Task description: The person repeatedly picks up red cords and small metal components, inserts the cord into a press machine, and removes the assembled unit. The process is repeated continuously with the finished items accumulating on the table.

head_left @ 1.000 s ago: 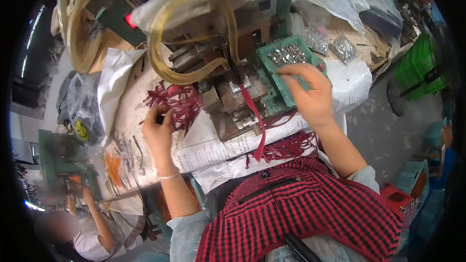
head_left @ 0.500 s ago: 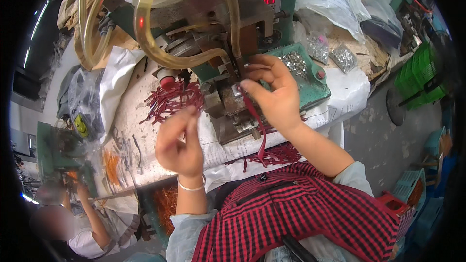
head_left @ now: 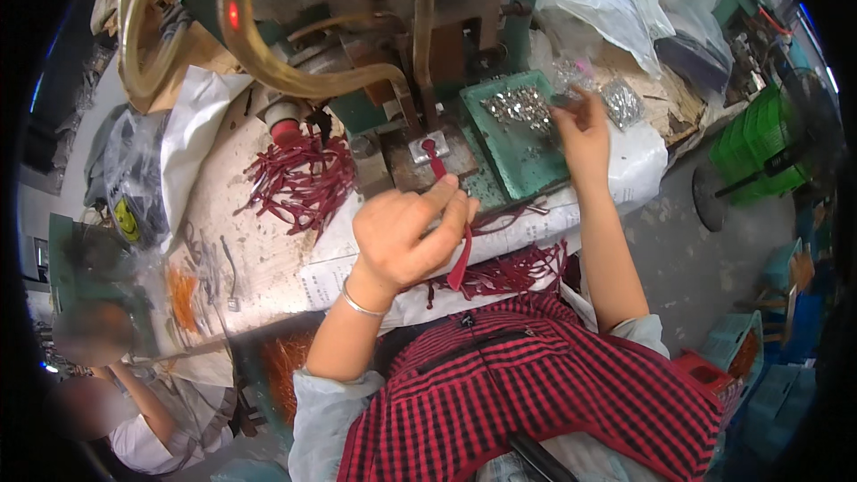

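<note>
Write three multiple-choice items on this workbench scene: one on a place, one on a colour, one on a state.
1. Where is the right hand?
A. at the green tray of small metal parts
B. in the lap
C. on the clear hoses

2. What colour is the wire in the left hand?
A. blue
B. red
C. white

3. How does the left hand stand?
A. flat and open on the bench
B. pinched on the wire, its end at the press
C. hidden

Answers: 1 A, its fingers reach the tray's far edge. 2 B, like the red wire pile. 3 B, fingers closed around it.
</note>
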Available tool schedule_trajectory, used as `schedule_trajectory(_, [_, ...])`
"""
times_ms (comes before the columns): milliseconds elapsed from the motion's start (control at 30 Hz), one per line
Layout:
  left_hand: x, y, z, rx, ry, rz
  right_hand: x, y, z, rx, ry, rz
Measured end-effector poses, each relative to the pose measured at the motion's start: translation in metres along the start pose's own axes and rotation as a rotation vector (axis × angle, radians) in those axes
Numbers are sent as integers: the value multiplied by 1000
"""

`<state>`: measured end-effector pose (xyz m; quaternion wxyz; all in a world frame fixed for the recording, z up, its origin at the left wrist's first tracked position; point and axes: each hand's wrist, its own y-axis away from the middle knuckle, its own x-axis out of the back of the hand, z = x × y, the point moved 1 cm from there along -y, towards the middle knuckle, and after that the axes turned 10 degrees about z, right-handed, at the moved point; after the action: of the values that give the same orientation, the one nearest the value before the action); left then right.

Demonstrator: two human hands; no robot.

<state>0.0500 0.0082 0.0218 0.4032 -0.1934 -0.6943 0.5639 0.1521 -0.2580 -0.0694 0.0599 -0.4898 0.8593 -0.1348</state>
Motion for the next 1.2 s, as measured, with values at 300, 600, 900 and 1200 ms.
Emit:
schedule_trajectory(300, [7,6,7,106,-26,-16,2,47,-17,503,680,-244])
schedule_trajectory(600, [105,41,1,463,-514,164,10,54,-14,105,477,-64])
schedule_trajectory(900, [157,161,-141,290,-542,-836,-3,39,-12,51,342,-153])
schedule_trajectory(1200, [203,166,-143,786,-536,-574,57,55,-23,262,485,26])
